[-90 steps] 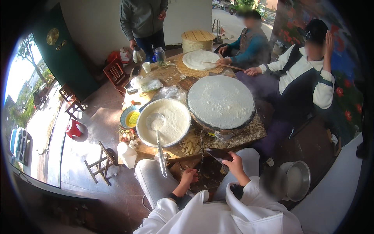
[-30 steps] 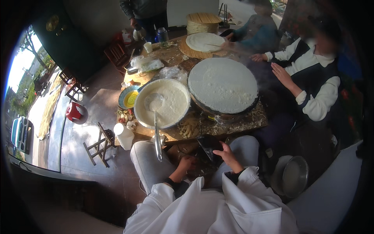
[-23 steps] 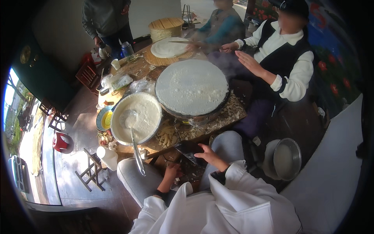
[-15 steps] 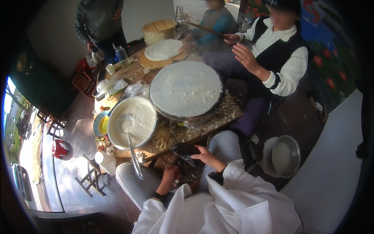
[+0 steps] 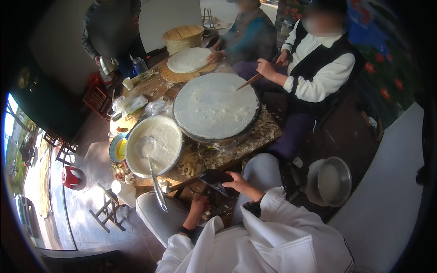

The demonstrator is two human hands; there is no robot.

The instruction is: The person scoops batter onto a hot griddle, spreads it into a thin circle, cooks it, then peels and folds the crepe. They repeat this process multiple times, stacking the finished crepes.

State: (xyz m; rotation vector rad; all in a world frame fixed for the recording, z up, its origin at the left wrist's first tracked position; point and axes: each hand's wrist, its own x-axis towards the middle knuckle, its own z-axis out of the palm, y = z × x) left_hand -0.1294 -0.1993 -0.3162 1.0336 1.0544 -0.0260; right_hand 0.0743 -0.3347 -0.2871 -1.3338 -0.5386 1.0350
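My right hand (image 5: 236, 183) grips a flat, dark, blade-like piece (image 5: 216, 178) by its right end, just below the table's near edge. My left hand (image 5: 198, 205) hangs low between my knees with its fingers curled; whatever lies in them is too small to make out. In front of me a round griddle (image 5: 217, 137) bears a thin, white, steaming sheet of batter (image 5: 214, 107) with a few bumps. Left of it stands a large bowl (image 5: 129, 157) of pale batter, and a ladle (image 5: 157, 189) leans out over its near rim.
Opposite me on the right, a co-worker (image 5: 318, 68) holds a wooden stick (image 5: 249, 82) to the sheet's edge. Another person handles stacked flatbreads (image 5: 189, 59); a third holds a kettle (image 5: 108, 65). A blue-rimmed bowl (image 5: 114, 154), a folding stool (image 5: 107, 211) and a metal basin (image 5: 334, 182) stand around.
The co-worker's stick has come down from the air onto the right side of the sheet. The kettle at the back has tilted and shifted slightly. My hands stay almost still.
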